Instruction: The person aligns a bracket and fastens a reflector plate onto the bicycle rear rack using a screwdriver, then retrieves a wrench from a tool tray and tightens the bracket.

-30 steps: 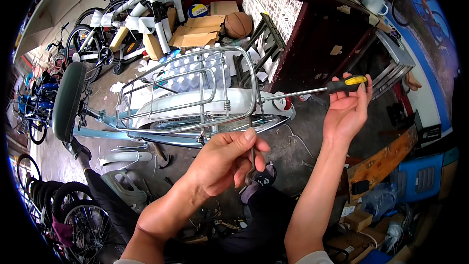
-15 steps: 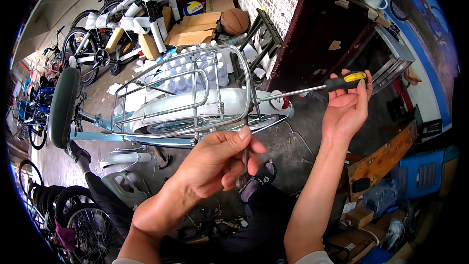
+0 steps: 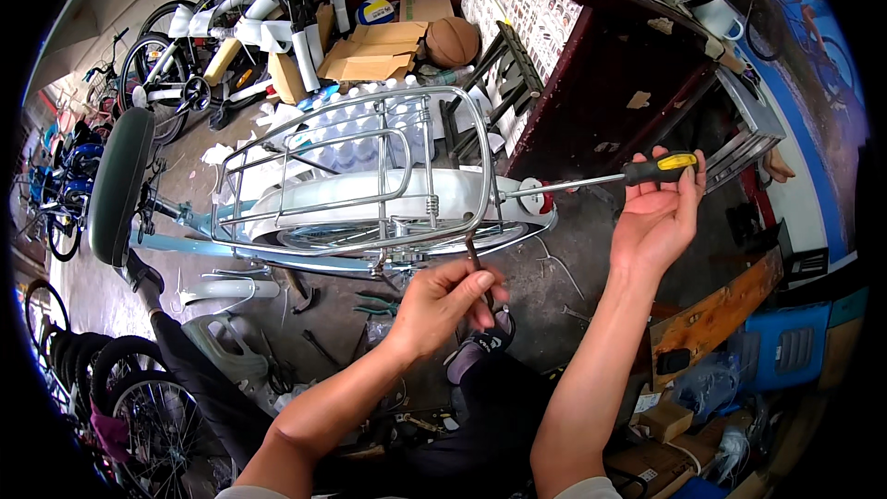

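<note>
My right hand (image 3: pixel 654 222) has its fingers wrapped round the black and yellow handle of a screwdriver (image 3: pixel 651 171). The screwdriver's long shaft points left, its tip at the rear end of the chrome luggage rack (image 3: pixel 407 166). A dark, slim wrench (image 3: pixel 472 254) is pinched in my left hand (image 3: pixel 448 300), its upper end against the rack's lower near rail. Below the rack runs the white rear mudguard (image 3: pixel 342 196) of a light blue bicycle, with a red tail light (image 3: pixel 545 200) at its end. My left fingers hide the wrench's middle.
A dark saddle (image 3: pixel 122 199) stands at the left. Behind the rack are wrapped water bottles (image 3: pixel 356 129), a basketball (image 3: pixel 453 42) and a dark cabinet (image 3: pixel 601 83). Pliers (image 3: pixel 376 303) and a hammer (image 3: pixel 300 291) lie on the floor. A wooden board (image 3: pixel 721 310) leans at the right.
My left hand has turned and shifted slightly right and down, with the wrench now up against the rack's rail. The right hand and screwdriver have hardly moved; the view has shifted a little.
</note>
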Available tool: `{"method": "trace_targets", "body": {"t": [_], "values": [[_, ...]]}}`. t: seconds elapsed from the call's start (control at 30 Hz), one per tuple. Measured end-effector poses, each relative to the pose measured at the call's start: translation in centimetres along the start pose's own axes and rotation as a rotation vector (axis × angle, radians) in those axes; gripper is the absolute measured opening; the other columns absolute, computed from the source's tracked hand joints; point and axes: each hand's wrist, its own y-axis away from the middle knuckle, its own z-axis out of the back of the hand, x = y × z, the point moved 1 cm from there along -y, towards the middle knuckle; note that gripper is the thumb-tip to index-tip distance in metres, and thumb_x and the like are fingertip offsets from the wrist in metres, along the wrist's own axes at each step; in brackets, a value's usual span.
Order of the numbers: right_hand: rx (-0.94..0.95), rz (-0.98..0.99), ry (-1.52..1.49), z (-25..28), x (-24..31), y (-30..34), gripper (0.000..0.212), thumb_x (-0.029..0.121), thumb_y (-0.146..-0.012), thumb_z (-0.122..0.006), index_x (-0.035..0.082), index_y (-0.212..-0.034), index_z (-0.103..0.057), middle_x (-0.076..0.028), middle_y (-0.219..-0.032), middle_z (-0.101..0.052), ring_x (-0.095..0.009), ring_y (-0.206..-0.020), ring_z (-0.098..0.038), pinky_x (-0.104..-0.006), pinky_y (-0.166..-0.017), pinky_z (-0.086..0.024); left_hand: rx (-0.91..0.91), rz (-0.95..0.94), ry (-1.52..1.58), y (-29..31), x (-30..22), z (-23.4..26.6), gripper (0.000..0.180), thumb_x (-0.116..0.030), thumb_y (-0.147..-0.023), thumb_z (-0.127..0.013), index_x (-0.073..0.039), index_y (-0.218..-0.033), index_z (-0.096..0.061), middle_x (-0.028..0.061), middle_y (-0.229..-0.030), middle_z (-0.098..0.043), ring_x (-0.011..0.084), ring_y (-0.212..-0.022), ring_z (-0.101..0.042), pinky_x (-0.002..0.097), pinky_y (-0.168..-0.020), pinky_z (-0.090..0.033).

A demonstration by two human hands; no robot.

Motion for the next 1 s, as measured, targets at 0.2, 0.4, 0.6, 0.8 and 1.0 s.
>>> {"method": "trace_targets", "body": {"t": [0.2,0.4,0.6,0.8,1.0], "values": [[0.022,0.003,-0.018,0.3,0.1,-0.2,0.040,0.027,-0.101,-0.051,0.014,-0.138,-0.041,-0.015,-0.117,-0.057,-0.029,-0.108,-0.057,-0.0444,-0.098,-0.048,0.061,0.143,0.279,1.5,-4.2,0.3,0.037,-0.033,-0.105,-0.052,0.002,-0.104,-0.065,0.0148,-0.081,-0.070,0.0095,-0.043,-0.048,0.0220,-0.043,-0.038],[0.022,0.010,-0.023,0.2,0.1,-0.1,0.039,0.027,-0.102,-0.050,0.014,-0.138,-0.041,-0.015,-0.118,-0.057,-0.029,-0.108,-0.058,-0.0453,-0.099,-0.048,0.167,0.193,0.339,2.2,-6.6,0.3,0.037,-0.032,-0.106,-0.050,0.001,-0.102,-0.066,0.0150,-0.078,-0.070,0.0077,-0.041,-0.045,0.0205,-0.041,-0.034],[0.023,0.007,-0.025,0.2,0.2,0.0,0.040,0.026,-0.102,-0.050,0.014,-0.139,-0.040,-0.015,-0.118,-0.057,-0.028,-0.108,-0.058,-0.0457,-0.099,-0.048,0.192,0.259,0.337,2.2,-7.9,0.2,0.039,-0.034,-0.106,-0.050,0.001,-0.100,-0.067,0.0135,-0.076,-0.070,0.0081,-0.039,-0.045,0.0199,-0.040,-0.033],[0.025,0.014,-0.028,0.4,0.0,-0.3,0.041,0.026,-0.101,-0.050,0.014,-0.139,-0.041,-0.015,-0.117,-0.057,-0.028,-0.108,-0.058,-0.0465,-0.100,-0.048,0.168,0.293,0.414,2.2,-8.3,-0.1,0.040,-0.035,-0.105,-0.050,0.001,-0.099,-0.066,0.0121,-0.074,-0.068,0.0077,-0.038,-0.043,0.0198,-0.036,-0.032],[0.014,0.010,-0.022,0.0,0.0,-0.3,0.040,0.026,-0.101,-0.050,0.014,-0.138,-0.042,-0.015,-0.117,-0.058,-0.027,-0.109,-0.058,-0.0465,-0.100,-0.048,0.207,0.304,0.566,2.0,-8.0,-0.9,0.039,-0.035,-0.105,-0.052,0.001,-0.097,-0.066,0.0104,-0.074,-0.068,0.0066,-0.039,-0.044,0.0194,-0.038,-0.035]]}}
